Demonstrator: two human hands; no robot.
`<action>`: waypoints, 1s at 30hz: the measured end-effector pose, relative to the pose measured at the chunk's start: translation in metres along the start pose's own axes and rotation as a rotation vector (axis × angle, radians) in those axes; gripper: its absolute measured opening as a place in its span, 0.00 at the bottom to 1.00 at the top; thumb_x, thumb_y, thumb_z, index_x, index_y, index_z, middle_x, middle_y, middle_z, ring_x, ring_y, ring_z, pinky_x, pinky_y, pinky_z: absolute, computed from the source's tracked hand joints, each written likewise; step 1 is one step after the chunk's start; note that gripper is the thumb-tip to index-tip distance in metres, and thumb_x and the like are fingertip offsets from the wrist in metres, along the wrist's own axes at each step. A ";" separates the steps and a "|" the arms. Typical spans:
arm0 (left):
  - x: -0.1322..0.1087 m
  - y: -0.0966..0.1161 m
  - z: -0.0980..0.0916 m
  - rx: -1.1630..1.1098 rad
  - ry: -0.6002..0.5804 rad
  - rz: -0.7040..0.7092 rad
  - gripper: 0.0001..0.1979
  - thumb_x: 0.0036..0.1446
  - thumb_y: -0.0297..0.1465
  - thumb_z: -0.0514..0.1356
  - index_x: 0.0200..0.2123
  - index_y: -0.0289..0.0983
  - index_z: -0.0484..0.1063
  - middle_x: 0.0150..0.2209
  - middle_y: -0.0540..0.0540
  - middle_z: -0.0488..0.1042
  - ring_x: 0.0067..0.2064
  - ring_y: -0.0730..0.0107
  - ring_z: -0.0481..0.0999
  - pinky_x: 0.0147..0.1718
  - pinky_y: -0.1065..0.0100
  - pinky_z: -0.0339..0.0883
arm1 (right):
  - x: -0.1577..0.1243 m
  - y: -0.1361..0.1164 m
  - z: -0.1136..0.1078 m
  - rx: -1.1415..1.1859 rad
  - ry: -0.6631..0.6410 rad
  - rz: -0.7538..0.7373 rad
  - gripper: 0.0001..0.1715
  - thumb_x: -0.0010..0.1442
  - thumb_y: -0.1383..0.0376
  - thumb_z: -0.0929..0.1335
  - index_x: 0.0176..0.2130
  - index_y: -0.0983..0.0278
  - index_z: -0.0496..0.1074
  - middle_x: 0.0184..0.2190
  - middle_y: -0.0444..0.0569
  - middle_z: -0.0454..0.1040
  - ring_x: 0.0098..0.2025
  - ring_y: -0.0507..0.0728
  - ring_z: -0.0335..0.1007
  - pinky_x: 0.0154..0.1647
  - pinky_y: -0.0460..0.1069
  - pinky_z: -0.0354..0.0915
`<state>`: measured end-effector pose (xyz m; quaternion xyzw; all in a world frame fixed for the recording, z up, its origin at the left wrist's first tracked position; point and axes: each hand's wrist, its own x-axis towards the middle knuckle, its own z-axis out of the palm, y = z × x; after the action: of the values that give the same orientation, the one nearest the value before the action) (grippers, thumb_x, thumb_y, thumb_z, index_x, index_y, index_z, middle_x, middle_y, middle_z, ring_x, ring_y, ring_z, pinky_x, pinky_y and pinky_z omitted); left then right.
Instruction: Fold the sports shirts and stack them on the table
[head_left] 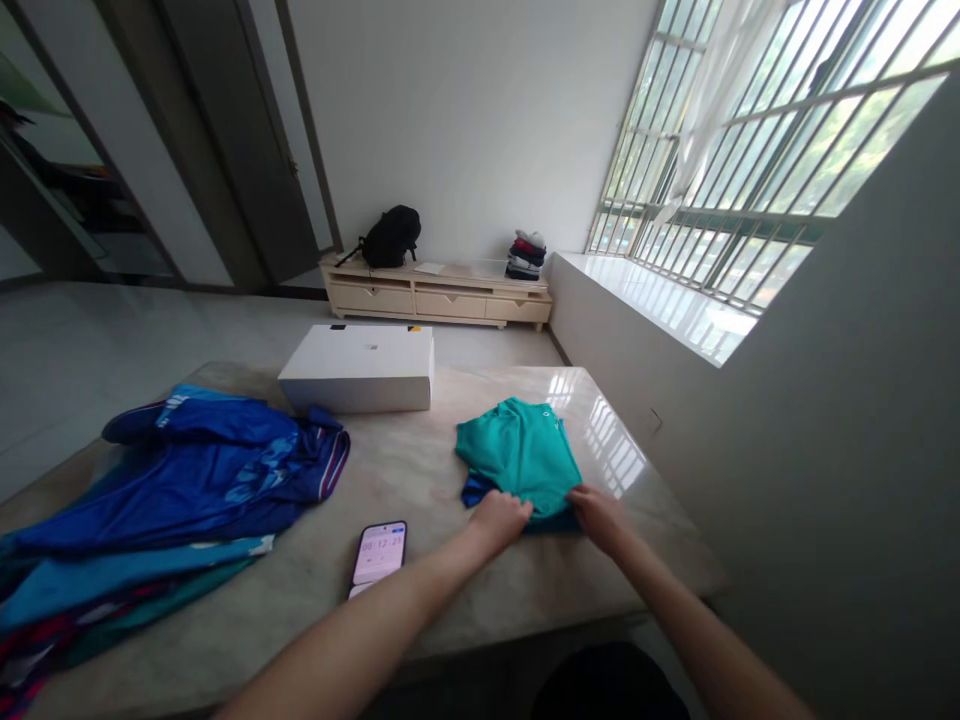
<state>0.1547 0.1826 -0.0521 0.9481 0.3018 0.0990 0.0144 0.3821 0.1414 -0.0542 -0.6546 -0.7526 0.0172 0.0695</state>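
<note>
A folded teal shirt lies on the marble table on top of a folded blue garment whose edge peeks out at the near left. My left hand is closed on the near left edge of the teal shirt. At the shirt's near right corner, my right hand has its fingers curled on the fabric. Both hands touch the stack's front edge.
A pile of blue and teal jerseys covers the table's left side. A white box stands at the far edge. A phone showing a timer lies near my left forearm. A wall runs along the right.
</note>
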 end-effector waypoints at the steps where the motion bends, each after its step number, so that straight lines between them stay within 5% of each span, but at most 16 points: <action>1: -0.013 0.007 0.017 0.003 -0.016 -0.022 0.09 0.62 0.19 0.60 0.42 0.32 0.78 0.42 0.29 0.82 0.40 0.50 0.85 0.33 0.59 0.76 | -0.012 -0.004 0.017 -0.003 -0.018 0.026 0.21 0.63 0.70 0.65 0.49 0.56 0.82 0.53 0.48 0.81 0.49 0.60 0.80 0.43 0.47 0.72; 5: -0.060 0.018 0.048 -0.006 -0.049 -0.096 0.18 0.63 0.21 0.60 0.56 0.34 0.75 0.62 0.27 0.72 0.58 0.45 0.78 0.46 0.52 0.77 | -0.039 -0.013 0.047 -0.002 -0.046 0.098 0.24 0.68 0.68 0.63 0.58 0.55 0.77 0.61 0.50 0.74 0.56 0.61 0.77 0.45 0.48 0.72; 10: -0.139 -0.008 0.027 -0.033 -0.038 -0.208 0.19 0.64 0.30 0.62 0.58 0.40 0.74 0.63 0.40 0.73 0.63 0.57 0.73 0.63 0.57 0.66 | -0.050 -0.023 0.039 0.045 -0.059 0.118 0.20 0.69 0.66 0.62 0.51 0.55 0.80 0.54 0.51 0.78 0.50 0.61 0.78 0.44 0.50 0.70; 13: -0.208 -0.057 -0.002 0.021 -0.012 -0.391 0.15 0.65 0.30 0.59 0.52 0.41 0.78 0.62 0.41 0.75 0.64 0.55 0.71 0.65 0.54 0.62 | -0.060 -0.038 0.036 0.110 -0.039 0.130 0.20 0.69 0.65 0.62 0.53 0.56 0.79 0.54 0.53 0.78 0.51 0.64 0.77 0.45 0.53 0.70; 17: -0.313 -0.146 -0.053 0.159 0.088 -0.738 0.17 0.63 0.33 0.56 0.50 0.33 0.78 0.63 0.29 0.70 0.67 0.37 0.65 0.62 0.39 0.61 | -0.076 -0.061 0.037 0.243 -0.009 0.142 0.19 0.66 0.65 0.64 0.51 0.58 0.81 0.54 0.53 0.78 0.54 0.67 0.75 0.51 0.57 0.69; 21: -0.390 -0.207 -0.084 0.219 0.174 -0.924 0.24 0.62 0.38 0.54 0.55 0.32 0.74 0.64 0.29 0.69 0.67 0.35 0.64 0.63 0.40 0.60 | -0.062 -0.077 0.038 0.423 0.033 0.192 0.18 0.62 0.64 0.67 0.48 0.57 0.82 0.54 0.51 0.79 0.55 0.67 0.75 0.58 0.58 0.68; 26: -0.419 -0.217 -0.063 0.224 0.252 -0.978 0.28 0.65 0.41 0.51 0.62 0.31 0.68 0.65 0.31 0.68 0.68 0.44 0.64 0.64 0.50 0.61 | 0.004 -0.090 0.042 0.713 0.076 0.411 0.26 0.60 0.62 0.68 0.56 0.66 0.78 0.45 0.58 0.81 0.47 0.67 0.80 0.47 0.56 0.74; 30: -0.416 -0.211 -0.047 0.251 0.320 -0.978 0.26 0.67 0.39 0.48 0.60 0.30 0.69 0.63 0.29 0.69 0.66 0.46 0.66 0.64 0.51 0.61 | 0.060 -0.103 0.039 1.033 0.064 0.519 0.38 0.64 0.60 0.67 0.70 0.65 0.61 0.56 0.61 0.76 0.41 0.60 0.83 0.35 0.51 0.78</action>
<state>-0.3065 0.1140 -0.0987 0.6641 0.7167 0.1872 -0.1012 0.2682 0.1882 -0.0757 -0.6990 -0.4590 0.3789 0.3964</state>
